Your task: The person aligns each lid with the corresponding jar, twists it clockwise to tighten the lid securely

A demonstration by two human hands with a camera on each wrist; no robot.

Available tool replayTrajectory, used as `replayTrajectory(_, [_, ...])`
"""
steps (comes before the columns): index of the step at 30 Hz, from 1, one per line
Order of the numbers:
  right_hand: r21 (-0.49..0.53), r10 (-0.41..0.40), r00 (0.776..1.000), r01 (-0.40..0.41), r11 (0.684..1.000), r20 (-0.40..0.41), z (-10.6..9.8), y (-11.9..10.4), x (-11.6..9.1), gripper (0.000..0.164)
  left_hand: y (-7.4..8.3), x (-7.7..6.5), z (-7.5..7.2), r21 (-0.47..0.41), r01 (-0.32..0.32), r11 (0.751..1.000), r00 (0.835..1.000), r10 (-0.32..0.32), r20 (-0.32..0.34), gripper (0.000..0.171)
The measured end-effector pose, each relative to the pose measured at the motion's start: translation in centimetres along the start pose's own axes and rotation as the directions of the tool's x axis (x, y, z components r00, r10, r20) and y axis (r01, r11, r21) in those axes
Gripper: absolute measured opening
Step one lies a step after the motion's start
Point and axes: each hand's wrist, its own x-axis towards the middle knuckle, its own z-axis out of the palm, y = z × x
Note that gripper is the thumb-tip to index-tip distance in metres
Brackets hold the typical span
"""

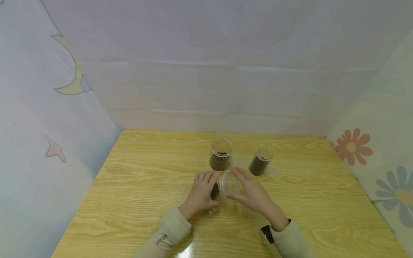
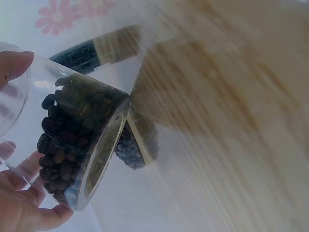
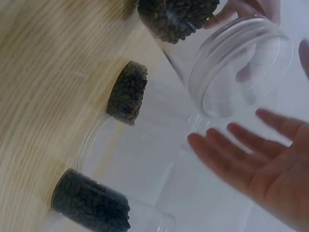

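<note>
My left hand (image 1: 202,190) grips a clear jar (image 2: 79,145) with dark coffee beans (image 2: 72,135) in its lower part. In the head view the jar leans with its ridged rim (image 1: 222,184) toward the right, and my left hand hides much of the body. My right hand (image 1: 253,191) is beside the rim end, thumb and fingers spread around it. The right wrist view shows these fingers (image 3: 217,150) loosely extended, with a gap between them and the jar's mouth.
Behind the hands a wide clear jar (image 1: 221,156) of brown beans stands on the wooden table (image 1: 155,161). To its right is a slimmer jar (image 1: 259,163) of darker beans. Clear round lids (image 1: 271,171) lie beside these jars. Printed cloth walls (image 1: 206,96) surround the table.
</note>
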Motion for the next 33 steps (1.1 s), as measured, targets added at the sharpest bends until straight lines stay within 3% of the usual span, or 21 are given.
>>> replayTrajectory(6, [-0.001, -0.160, 0.987, 0.160, 0.987, 0.025, -0.2, 0.7, -0.1, 0.086, -0.1, 0.0, 0.0, 0.001, -0.002, 1.000, 1.000, 0.002, 0.007, 0.099])
replayTrajectory(14, [-0.020, -0.201, 0.980, 0.201, 0.979, -0.001, 0.4, 1.0, -0.1, 0.086, -0.1, -0.1, 0.1, -0.005, -0.002, 1.000, 1.000, 0.002, -0.006, 0.098])
replayTrajectory(25, [-0.005, -0.124, 0.992, 0.124, 0.992, -0.018, 0.5, 0.5, 0.0, 0.081, 0.0, -0.3, 0.1, -0.027, 0.012, 1.000, 1.000, -0.011, 0.008, 0.099])
replayTrajectory(33, [0.021, 0.056, 0.998, -0.055, 0.998, -0.013, 0.6, -0.3, 0.3, 0.076, 0.0, -0.3, 0.1, -0.025, 0.013, 1.000, 1.000, -0.013, 0.001, 0.098])
